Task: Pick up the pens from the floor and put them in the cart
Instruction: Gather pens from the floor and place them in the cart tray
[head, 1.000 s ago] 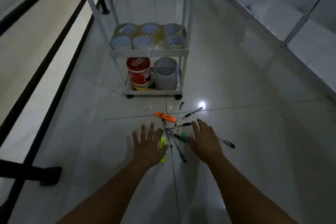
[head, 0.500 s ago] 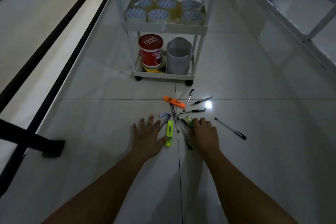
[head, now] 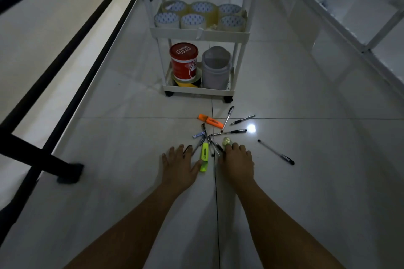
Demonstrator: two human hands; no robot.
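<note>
Several pens and highlighters lie scattered on the tiled floor in front of a white wheeled cart [head: 200, 35]. A yellow highlighter [head: 204, 157] lies between my hands; an orange highlighter [head: 210, 121] lies nearer the cart. Black pens fan out around them, one [head: 276, 155] apart at the right. My left hand [head: 178, 166] rests flat on the floor, fingers spread, its fingertips over a pen. My right hand [head: 237, 162] lies palm down with its fingertips on the pen cluster beside a green highlighter [head: 227, 141]. Neither hand holds anything.
The cart's middle shelf carries several rolls of tape [head: 193, 20]. Its bottom shelf holds a red tin [head: 183, 62] and a grey container [head: 216, 67]. A black metal railing [head: 54, 72] with a foot [head: 70, 172] runs along the left. White frames [head: 349, 28] stand at the right.
The view has moved closer and tilted down toward the pens. Both hands have settled lower on the floor, my right fingers curling onto the cluster.
</note>
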